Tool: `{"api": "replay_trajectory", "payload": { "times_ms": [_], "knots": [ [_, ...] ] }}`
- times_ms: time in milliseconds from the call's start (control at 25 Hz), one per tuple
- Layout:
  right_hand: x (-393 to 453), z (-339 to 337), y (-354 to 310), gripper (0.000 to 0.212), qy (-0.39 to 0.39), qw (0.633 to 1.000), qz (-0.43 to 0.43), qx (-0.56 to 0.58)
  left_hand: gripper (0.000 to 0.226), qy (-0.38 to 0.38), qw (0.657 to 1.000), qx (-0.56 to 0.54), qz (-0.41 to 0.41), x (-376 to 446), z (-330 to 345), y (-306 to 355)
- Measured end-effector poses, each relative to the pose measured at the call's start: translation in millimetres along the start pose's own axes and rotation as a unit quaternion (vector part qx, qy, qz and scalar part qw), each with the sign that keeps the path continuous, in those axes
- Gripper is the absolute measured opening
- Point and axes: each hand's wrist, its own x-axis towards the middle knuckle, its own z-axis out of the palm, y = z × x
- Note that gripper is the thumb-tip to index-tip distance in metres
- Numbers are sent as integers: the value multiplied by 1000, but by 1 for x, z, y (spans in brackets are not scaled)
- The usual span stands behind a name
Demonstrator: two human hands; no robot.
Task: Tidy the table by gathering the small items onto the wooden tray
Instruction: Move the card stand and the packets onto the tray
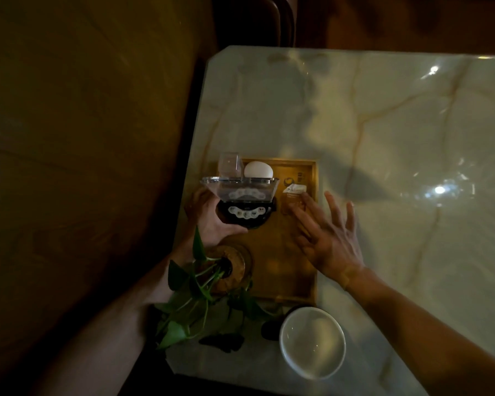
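A wooden tray [312,178] lies near the left edge of the marble table. My left hand [209,221] grips a black device with white buttons [245,214] that carries a clear acrylic stand [239,188], at the tray's left side. Behind it stand a clear cube [229,164] and a white egg-shaped item [258,169]. A small packet with a white label [293,197] lies on the tray's right part. My right hand [326,238] hovers over the tray with fingers spread, fingertips at the packet.
A glass vase with a green leafy plant [226,267] stands at the tray's near left corner, leaves spilling toward me. A white bowl [312,341] sits near the table's front edge. The table edge and dark floor lie to the left.
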Motion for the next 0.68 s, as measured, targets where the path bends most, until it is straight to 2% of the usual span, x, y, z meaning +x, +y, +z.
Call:
{"api": "replay_trajectory", "payload": {
  "times_ms": [200,680],
  "knots": [
    [10,-4,-1,60,-2,1000,5,15,97,1,1000,-18,4,2,1,-1],
    [32,-3,3,64,-3,1000,-4,-6,107,2,1000,-10,-7,8,6,-8]
  ]
}}
